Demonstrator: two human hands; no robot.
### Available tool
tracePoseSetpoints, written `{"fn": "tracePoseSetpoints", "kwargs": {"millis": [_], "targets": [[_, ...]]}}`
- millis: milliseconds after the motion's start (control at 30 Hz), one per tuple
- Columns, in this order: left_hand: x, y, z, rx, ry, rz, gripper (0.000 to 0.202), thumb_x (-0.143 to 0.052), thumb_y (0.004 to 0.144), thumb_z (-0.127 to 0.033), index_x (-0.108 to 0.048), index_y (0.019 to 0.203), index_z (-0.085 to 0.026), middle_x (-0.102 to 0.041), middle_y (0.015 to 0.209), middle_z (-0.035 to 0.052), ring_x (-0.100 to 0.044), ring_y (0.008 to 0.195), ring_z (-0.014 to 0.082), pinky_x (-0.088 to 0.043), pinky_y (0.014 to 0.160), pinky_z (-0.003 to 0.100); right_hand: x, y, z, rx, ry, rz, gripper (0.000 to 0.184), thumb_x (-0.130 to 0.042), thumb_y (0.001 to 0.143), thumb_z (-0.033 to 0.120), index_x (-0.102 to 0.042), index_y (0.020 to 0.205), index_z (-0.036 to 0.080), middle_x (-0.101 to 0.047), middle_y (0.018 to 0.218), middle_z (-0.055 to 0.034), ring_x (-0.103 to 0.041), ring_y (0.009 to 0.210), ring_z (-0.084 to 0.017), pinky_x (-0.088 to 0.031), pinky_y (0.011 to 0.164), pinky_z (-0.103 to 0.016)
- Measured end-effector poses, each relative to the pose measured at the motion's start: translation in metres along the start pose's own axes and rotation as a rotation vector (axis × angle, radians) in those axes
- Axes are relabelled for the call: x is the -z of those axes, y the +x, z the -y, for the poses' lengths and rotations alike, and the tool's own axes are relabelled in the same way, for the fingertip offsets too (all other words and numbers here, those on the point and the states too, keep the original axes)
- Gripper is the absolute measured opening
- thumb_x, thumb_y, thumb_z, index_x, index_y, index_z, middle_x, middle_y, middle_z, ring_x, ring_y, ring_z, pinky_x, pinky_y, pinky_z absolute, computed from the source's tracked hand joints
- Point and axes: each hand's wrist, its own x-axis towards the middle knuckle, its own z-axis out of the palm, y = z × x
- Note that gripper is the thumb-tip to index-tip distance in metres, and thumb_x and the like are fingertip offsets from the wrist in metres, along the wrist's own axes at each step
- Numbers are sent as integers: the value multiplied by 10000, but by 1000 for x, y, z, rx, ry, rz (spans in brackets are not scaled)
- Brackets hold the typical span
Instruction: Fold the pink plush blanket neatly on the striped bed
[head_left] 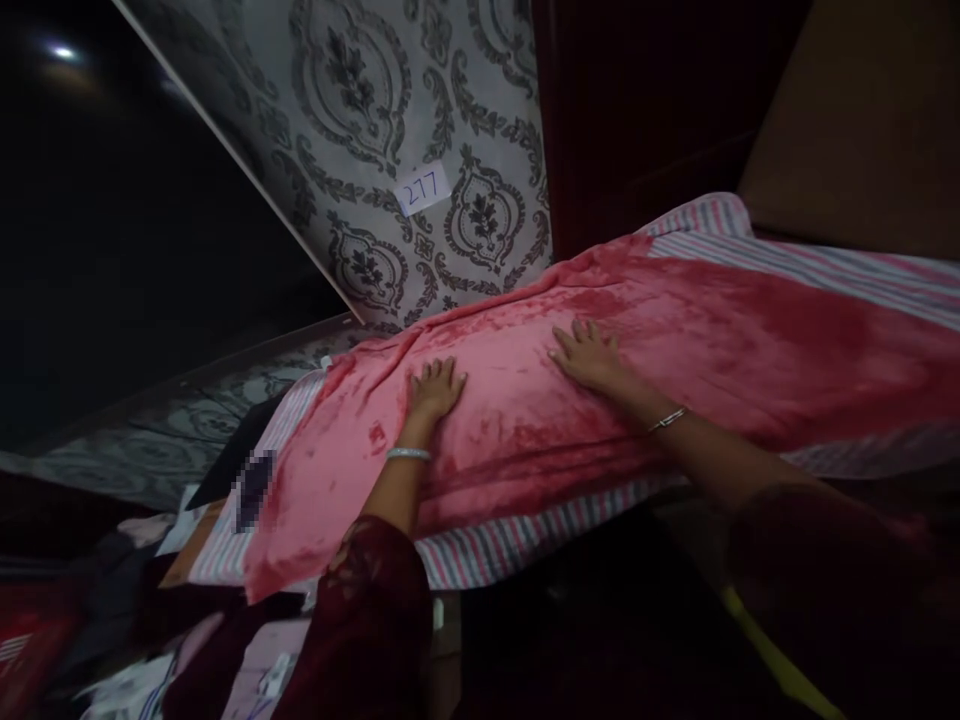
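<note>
A plush pink-red blanket (495,410) lies spread over a striped sheet (495,550) on a raised surface. My left hand (436,388) rests flat on the blanket, left of its middle, with the fingers apart. Farther right, my right hand (589,355) also presses flat on the blanket, its fingers spread. Neither hand grips anything. The fabric shows darker brushed patches and a few folds near both hands.
Patterned wallpaper (495,215) with a paper label (422,188) reading 277 rises behind the blanket. A dark screen-like panel (150,220) stands at left. A brown board (862,130) is at right. Clothes (135,690) lie piled at lower left.
</note>
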Motion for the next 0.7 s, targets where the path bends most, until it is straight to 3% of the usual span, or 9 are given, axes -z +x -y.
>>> {"fn": "tracePoseSetpoints", "kwargs": {"millis": [67, 167, 267, 367, 700], "targets": [[-5, -27, -13, -92, -12, -70, 655, -246, 1020, -538, -312, 1591, -224, -242, 1676, 113, -184, 1552, 313, -170, 1236, 577, 1, -22, 14, 66, -47, -55, 661, -279, 1017, 571, -314, 1601, 263, -182, 1681, -108, -92, 1531, -405, -139, 1154, -702], [-29, -71, -37, -270, -17, -163, 633, -315, 1004, -562, -347, 1576, -292, -242, 1682, 64, -155, 1557, 328, -151, 1234, 608, -14, -61, 36, 202, -97, -90, 642, -298, 1013, 588, -330, 1593, 315, -198, 1682, -53, -115, 1531, -389, -123, 1186, -654], [-54, -97, -52, -275, -18, -197, 642, -343, 995, -567, -318, 1586, -319, -209, 1692, 40, -110, 1560, 357, -134, 1220, 658, -34, -89, 43, 220, -116, -96, 625, -318, 1015, 566, -337, 1590, 322, -226, 1674, -40, -145, 1530, -371, -142, 1197, -619], [-63, -101, -55, -260, -12, -191, 631, -342, 997, -553, -318, 1586, -327, -218, 1689, 30, -109, 1560, 360, -134, 1220, 661, -41, -97, 41, 217, -121, -114, 613, -339, 1018, 531, -336, 1591, 315, -233, 1671, -41, -171, 1526, -359, -161, 1200, -597], [-56, -102, -50, -263, -11, -223, 609, -324, 1007, -531, -338, 1578, -321, -246, 1680, 36, -154, 1554, 346, -164, 1223, 636, -30, -98, 41, 215, -155, -102, 611, -378, 1016, 539, -367, 1578, 301, -277, 1653, -67, -214, 1521, -346, -159, 1213, -567]]}}
